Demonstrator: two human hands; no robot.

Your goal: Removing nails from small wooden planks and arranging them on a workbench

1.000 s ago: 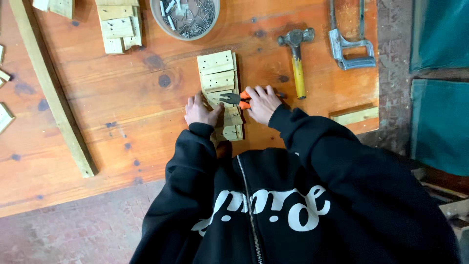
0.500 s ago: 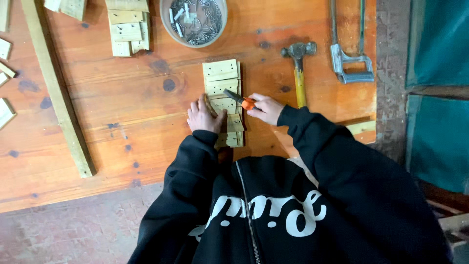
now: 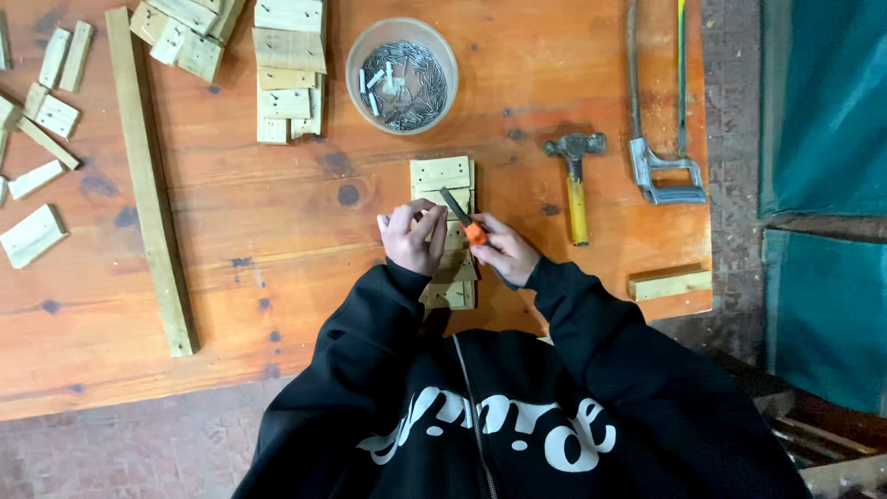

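A row of small wooden blocks (image 3: 440,173) lies on the orange wooden table (image 3: 277,222), running from the table's near edge toward the middle. My left hand (image 3: 411,237) presses down on the blocks, fingers curled over them. My right hand (image 3: 505,251) grips orange-handled pliers (image 3: 462,218), whose dark jaws point up-left onto the blocks just beside my left fingers. What the jaws hold is too small to tell.
A clear bowl of nails (image 3: 402,76) stands beyond the blocks. A yellow-handled hammer (image 3: 576,180) and a hacksaw (image 3: 658,120) lie to the right. A long wooden strip (image 3: 148,180) and loose wood pieces (image 3: 288,69) lie left; one block (image 3: 670,284) sits at the right edge.
The view has shifted so the table sits lower in the frame. My hands have stayed on the blocks, with the pliers now angled more steeply onto them.
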